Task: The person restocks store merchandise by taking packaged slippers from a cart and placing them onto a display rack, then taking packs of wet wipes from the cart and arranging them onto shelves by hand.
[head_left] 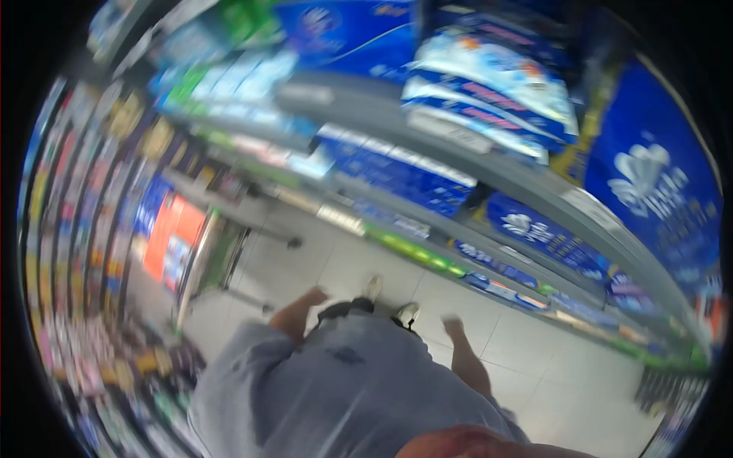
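Observation:
My left hand [315, 295] hangs beside my waist, smeared by motion, and nothing shows in it. On the other side, my right hand [452, 324] is held out over the floor, also blurred, its fingers indistinct. Neither hand touches any goods. Closest to my right hand is the low shelf with blue packs [489, 263] and a green-lit edge strip [412, 248]. My left hand is nearest to a wheeled cart or stand [217, 256] carrying an orange sign [172, 240].
Ahead runs a curved-looking grey shelf [534, 183] stacked with blue-and-white packs [489, 99] and a large blue box [649, 168]. Rows of colourful goods [76, 221] line the left side. Pale floor tiles [527, 347] lie underfoot around my shoes [408, 313].

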